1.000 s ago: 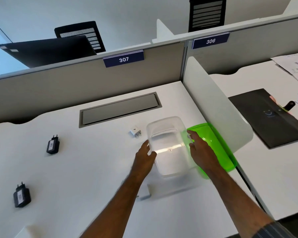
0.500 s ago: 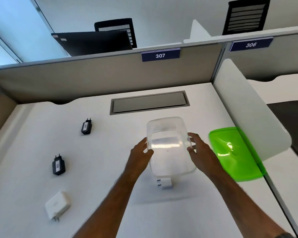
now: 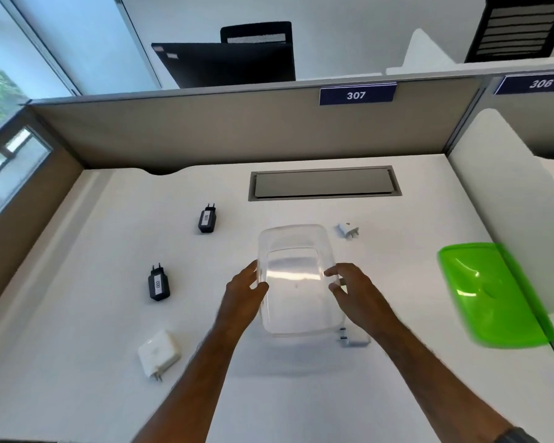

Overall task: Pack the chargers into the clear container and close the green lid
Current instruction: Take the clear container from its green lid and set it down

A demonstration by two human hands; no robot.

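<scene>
The clear container [image 3: 296, 282] is empty and sits between my two hands, just above the white desk [image 3: 77, 314]. My left hand [image 3: 243, 292] grips its left wall and my right hand [image 3: 355, 292] grips its right wall. The green lid [image 3: 490, 292] lies apart at the right, against the white divider [image 3: 506, 199]. Two black chargers [image 3: 207, 219] [image 3: 158, 284] lie to the left. A large white charger [image 3: 159, 351] lies at the front left. A small white charger [image 3: 347, 230] lies behind the container. Another white charger [image 3: 352, 340] shows under my right wrist.
A grey cable hatch [image 3: 325, 183] is set into the desk behind the container. The beige partition [image 3: 237, 129] bearing the sign 307 closes the back. A brown side panel and a window bound the left.
Both hands have carried the container left, away from the green lid. The view has swung left, so the two black chargers and the large white charger now show fully.
</scene>
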